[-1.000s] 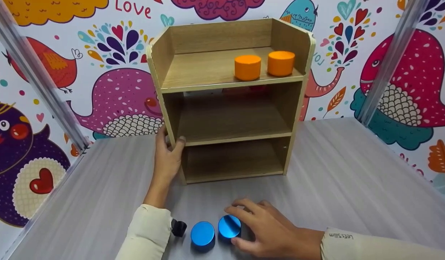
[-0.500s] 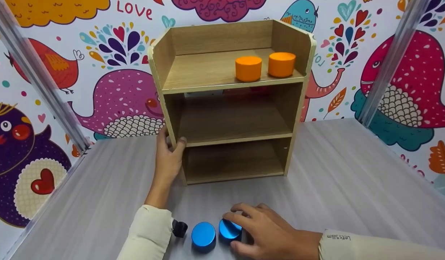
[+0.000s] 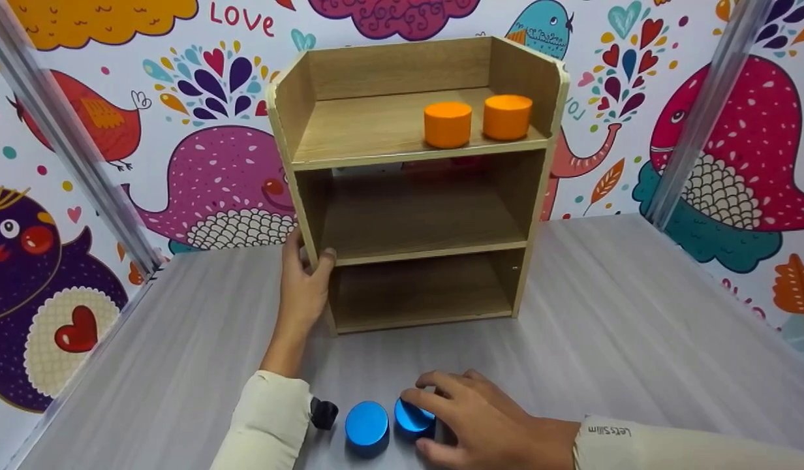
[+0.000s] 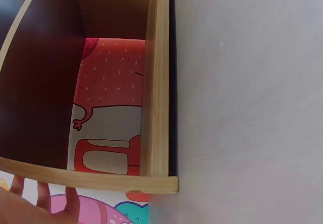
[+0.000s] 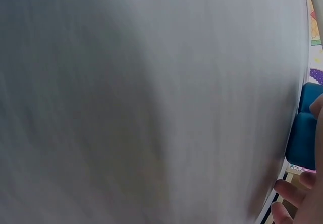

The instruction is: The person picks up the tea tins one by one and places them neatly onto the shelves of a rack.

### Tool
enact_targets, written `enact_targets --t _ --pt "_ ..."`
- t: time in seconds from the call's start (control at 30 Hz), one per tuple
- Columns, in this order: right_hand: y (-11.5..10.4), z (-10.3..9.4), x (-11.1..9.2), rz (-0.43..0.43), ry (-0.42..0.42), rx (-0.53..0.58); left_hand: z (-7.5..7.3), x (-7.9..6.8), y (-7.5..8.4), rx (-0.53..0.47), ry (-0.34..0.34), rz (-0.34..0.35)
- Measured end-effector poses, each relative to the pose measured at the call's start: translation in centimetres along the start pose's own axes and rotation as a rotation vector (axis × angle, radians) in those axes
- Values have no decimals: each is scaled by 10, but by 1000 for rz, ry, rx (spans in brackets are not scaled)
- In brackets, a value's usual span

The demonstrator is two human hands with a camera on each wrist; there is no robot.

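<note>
A small wooden shelf unit (image 3: 408,156) stands upright on the table, with several levels. My left hand (image 3: 303,281) grips its left side panel, thumb at the front edge; in the left wrist view the fingers (image 4: 72,204) show beyond that panel. Two shiny-topped blue cylinders stand side by side in front. Thumb and index finger of my right hand (image 3: 480,418) curl round the right blue cylinder (image 3: 414,421), the index finger over its far rim. Just left of it is the other blue cylinder (image 3: 367,425). The right wrist view shows the blue cylinders (image 5: 303,141) only at its edge.
Two orange cylinders, a left one (image 3: 448,125) and a right one (image 3: 508,117), stand on the top shelf toward the right. A grey table (image 3: 624,326) extends around the unit. Behind it rises a wall (image 3: 219,163) with cartoon animals. A black piece (image 3: 324,414) sits by the left sleeve.
The right hand has shifted slightly toward the viewer, its index finger now covering more of the right blue cylinder's top. The left hand, shelf unit and orange cylinders stay as they were.
</note>
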State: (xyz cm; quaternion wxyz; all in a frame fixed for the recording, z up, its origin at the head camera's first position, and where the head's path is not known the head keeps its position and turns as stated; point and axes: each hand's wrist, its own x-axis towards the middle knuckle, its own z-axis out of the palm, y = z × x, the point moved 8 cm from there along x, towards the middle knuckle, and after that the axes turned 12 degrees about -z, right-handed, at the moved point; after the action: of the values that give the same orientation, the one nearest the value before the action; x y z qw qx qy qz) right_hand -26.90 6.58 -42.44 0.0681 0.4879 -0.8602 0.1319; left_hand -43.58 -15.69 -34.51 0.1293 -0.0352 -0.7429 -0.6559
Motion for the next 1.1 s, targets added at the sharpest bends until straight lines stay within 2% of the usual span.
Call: enact_targets --t 0.23,0.47,0.67,1.1 --pt "-1 1 1 -9 -23 -1 0 0 -1 0 7 -14" --pt "-5 -1 0 -50 30 -60 0 -2 -1 10 2 -20" --pt "-4 1 0 -20 -5 -29 0 -2 -1 16 9 -23" --pt "-4 0 0 -7 -5 -13 1 -2 0 -2 18 -10"
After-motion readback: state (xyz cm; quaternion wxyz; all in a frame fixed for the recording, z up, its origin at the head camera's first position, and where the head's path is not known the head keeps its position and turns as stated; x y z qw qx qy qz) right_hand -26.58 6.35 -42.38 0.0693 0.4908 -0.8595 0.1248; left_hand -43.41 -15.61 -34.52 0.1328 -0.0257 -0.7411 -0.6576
